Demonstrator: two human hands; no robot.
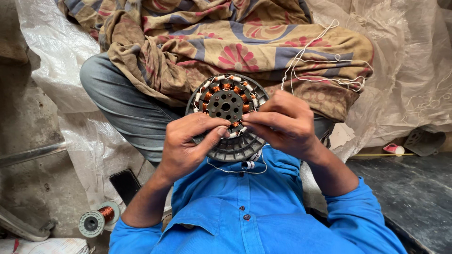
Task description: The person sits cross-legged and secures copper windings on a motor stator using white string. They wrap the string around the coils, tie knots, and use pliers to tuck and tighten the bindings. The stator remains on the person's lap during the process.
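A round grey fan stator [227,104] with copper windings and white sleeves rests on my lap, over a patterned cloth [226,42]. My left hand [188,143] grips its lower left rim, thumb and forefinger pinched at a coil near the bottom. My right hand [282,123] pinches the same spot from the right, holding a thin white thread [325,77] that loops up over the cloth. Another stretch of thread hangs below the stator over my blue shirt [245,207].
A spool of copper wire [99,220] lies on the floor at lower left, next to a dark phone [125,185]. White plastic sheeting [56,51] covers the ground behind. A dark slab [405,188] is at right.
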